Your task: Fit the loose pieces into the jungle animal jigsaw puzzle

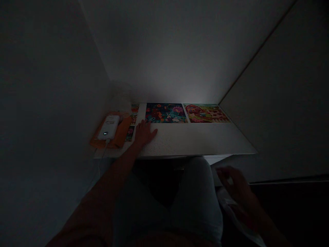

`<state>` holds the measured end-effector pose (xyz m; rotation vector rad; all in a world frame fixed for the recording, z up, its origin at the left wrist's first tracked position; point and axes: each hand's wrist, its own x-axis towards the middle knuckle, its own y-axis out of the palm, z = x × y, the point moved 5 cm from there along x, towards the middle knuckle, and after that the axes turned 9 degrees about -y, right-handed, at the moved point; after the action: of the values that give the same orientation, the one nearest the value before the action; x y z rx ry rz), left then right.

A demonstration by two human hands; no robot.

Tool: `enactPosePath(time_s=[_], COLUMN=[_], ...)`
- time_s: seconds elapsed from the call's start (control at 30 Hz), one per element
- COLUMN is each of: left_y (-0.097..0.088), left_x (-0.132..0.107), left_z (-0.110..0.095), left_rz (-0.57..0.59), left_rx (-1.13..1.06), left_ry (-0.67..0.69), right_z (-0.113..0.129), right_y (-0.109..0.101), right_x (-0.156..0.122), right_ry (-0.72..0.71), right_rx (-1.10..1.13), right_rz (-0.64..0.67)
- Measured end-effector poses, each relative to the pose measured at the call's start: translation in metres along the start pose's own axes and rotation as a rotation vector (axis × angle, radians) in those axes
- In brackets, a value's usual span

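Note:
My left hand [144, 134] lies flat on the white table [177, 142], fingers spread. Its fingertips reach the lower left corner of a dark, colourful picture sheet [167, 113] with plants and animals. Beside that sheet, to the right, is a farm picture sheet [205, 113] with a red barn. Off the table's front edge, to the right of my knee, hangs my right hand [235, 183]. Its thumb and fingers curl together in a pinch, dim and a little blurred. Anything between them is too dark to make out.
On the table's left, a white power bank [109, 127] with a cable [99, 166] rests on an orange box [123, 132]. Small picture cards [130, 133] lie beside it. A clear plastic bag [119, 103] is behind. Whitish plastic [226, 199] shows below my right hand. Walls enclose the table.

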<state>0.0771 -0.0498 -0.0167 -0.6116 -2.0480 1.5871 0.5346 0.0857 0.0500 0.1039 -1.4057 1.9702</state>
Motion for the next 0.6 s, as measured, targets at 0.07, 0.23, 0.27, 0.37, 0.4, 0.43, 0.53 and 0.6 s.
enactPosePath(time_s=[0.07,0.23,0.27,0.37,0.4,0.43,0.53,0.6], left_y=[-0.002,-0.006,-0.006,-0.005,-0.005,-0.005,-0.004,-0.003], left_x=[0.0,-0.002,-0.003,-0.004,-0.003,-0.002,0.008,0.021], left_z=[0.0,0.0,0.0,0.002,0.004,0.005,0.013,0.017], left_rz=[-0.047,-0.062,-0.049,-0.025,-0.026,-0.03,-0.049,-0.042], left_rx=[-0.005,-0.011,-0.017,-0.058,-0.085,-0.122,-0.321,-0.458], left_ry=[-0.024,-0.06,-0.066,-0.071,-0.07,-0.069,-0.106,-0.143], right_z=[-0.022,-0.035,-0.034,-0.036,-0.038,-0.041,-0.046,-0.046], right_y=[0.051,0.157,0.172,0.195,0.197,0.198,0.198,0.197], right_x=[0.075,0.212,0.22,0.221,0.219,0.216,0.213,0.214], right_ry=[-0.078,0.045,0.066,0.06,0.05,0.043,0.048,0.058], right_rx=[0.058,-0.124,-0.166,-0.244,-0.255,-0.262,-0.28,-0.286], right_rz=[0.019,0.123,0.173,0.235,0.23,0.224,0.216,0.213])
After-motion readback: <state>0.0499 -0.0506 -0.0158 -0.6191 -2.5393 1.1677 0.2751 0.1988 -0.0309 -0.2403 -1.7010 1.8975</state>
